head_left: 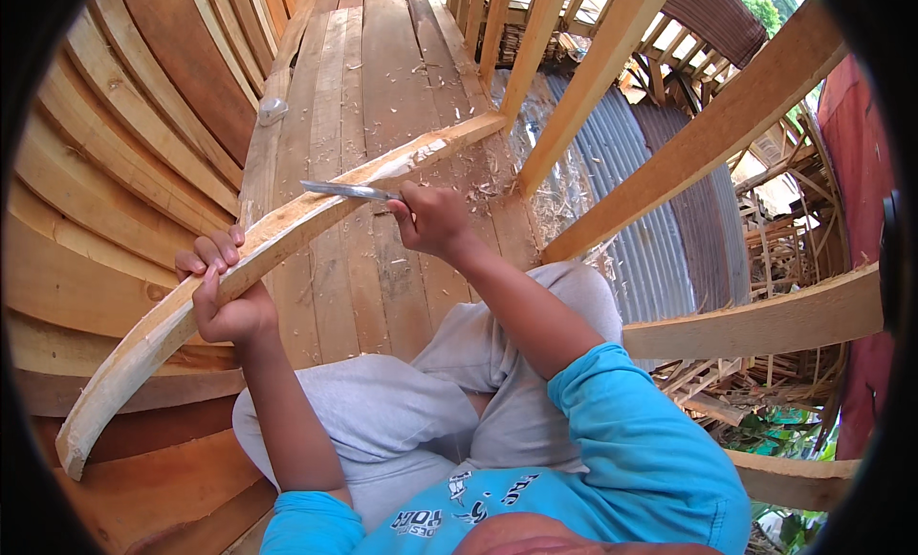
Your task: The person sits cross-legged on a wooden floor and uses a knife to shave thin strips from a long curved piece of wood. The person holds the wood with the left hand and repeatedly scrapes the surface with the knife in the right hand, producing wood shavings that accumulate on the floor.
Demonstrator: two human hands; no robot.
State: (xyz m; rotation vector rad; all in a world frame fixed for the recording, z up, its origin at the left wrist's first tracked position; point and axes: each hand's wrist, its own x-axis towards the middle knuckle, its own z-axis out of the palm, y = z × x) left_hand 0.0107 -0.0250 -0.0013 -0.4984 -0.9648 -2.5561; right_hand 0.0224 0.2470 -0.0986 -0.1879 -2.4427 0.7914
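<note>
A long pale wooden beam (287,222) runs slantwise from the lower left up to the railing on the right, with whittled, lighter patches along its top. My left hand (229,287) grips it left of the middle, fingers over the upper edge and thumb on the near side. In my right hand (432,217) is a knife (349,189); its grey blade points left and lies across the beam's top edge. Most of the knife's handle is hidden in my closed fingers. My legs in grey trousers are folded under the beam's near side.
Wood shavings (478,177) litter the plank floor (330,87). Upright boards (124,106) form a wall at left. Slanted wooden railing posts (593,72) stand at right, with corrugated metal sheets (636,211) below them. A small clear plastic item (273,110) lies beside the wall.
</note>
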